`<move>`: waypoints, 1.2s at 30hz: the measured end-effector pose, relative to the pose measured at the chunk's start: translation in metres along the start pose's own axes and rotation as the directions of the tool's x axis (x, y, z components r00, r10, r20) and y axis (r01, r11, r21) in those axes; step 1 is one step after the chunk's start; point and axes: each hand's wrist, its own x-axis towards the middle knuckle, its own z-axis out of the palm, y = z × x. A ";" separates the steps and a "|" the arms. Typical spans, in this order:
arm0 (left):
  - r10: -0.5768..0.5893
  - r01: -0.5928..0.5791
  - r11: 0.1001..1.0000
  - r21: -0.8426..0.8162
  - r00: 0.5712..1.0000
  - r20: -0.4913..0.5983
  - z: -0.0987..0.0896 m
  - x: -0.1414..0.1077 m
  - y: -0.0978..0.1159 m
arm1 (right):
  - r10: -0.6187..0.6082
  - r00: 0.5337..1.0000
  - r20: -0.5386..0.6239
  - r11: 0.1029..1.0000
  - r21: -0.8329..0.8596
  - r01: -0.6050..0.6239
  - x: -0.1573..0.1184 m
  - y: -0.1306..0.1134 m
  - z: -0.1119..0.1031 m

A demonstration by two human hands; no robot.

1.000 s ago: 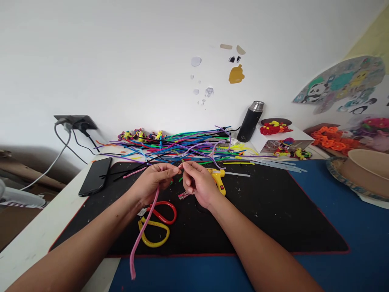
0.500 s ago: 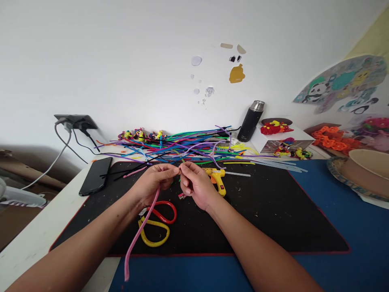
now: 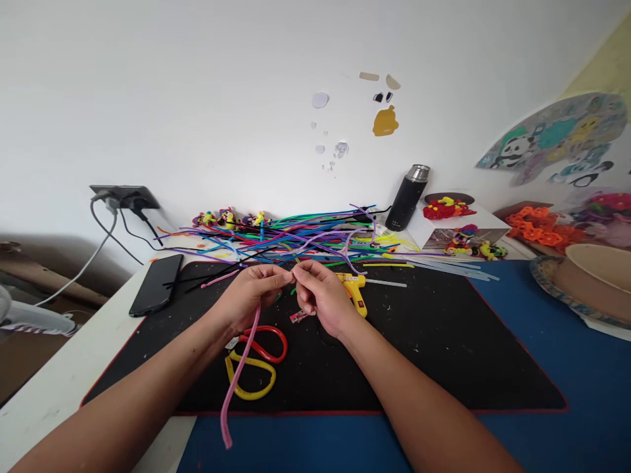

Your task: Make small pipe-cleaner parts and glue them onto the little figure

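Left hand (image 3: 249, 294): fingers closed round pink fuzzy stem (image 3: 225, 414), tail hanging over scissors (image 3: 254, 396) | between hands: fingertips meet, apparently fine shaping work, detail hidden; next move calls for steady left hold, small right-hand motion | right hand (image 3: 328, 295): pinched closed, contents unclear, beside yellow glue gun (image 3: 361, 306)

Soft, fairly even light falls across the white wall (image 3: 221, 98), greyer toward the upper left corner. Deeper shadow fills the left edge, below the table (image 3: 69, 368). Small highlights glint on the flask's steel cap (image 3: 419, 173), while the black mat (image 3: 444, 355) shows little detail. Wide-angle stretching pulls at the bowl (image 3: 604, 266) on the right edge; fine detail looks soft throughout. The light source lies out of frame.
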 end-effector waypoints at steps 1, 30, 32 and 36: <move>-0.008 0.009 1.000 -0.009 1.000 0.008 0.000 0.000 0.000 | 0.001 1.000 -0.001 1.000 0.002 -0.001 0.000 0.000 0.000; -0.052 0.070 0.976 -0.205 0.995 0.090 0.003 -0.001 -0.002 | 0.010 1.000 -0.006 0.994 0.113 -0.010 0.000 -0.003 0.000; -0.063 0.082 0.976 -0.200 0.993 0.102 0.004 -0.002 -0.002 | 0.026 1.000 -0.001 0.993 0.119 -0.025 0.000 -0.003 0.000; -0.070 0.091 0.977 -0.191 0.991 0.113 0.005 -0.002 -0.002 | 0.026 1.000 0.005 0.992 0.121 -0.026 -0.001 -0.004 0.001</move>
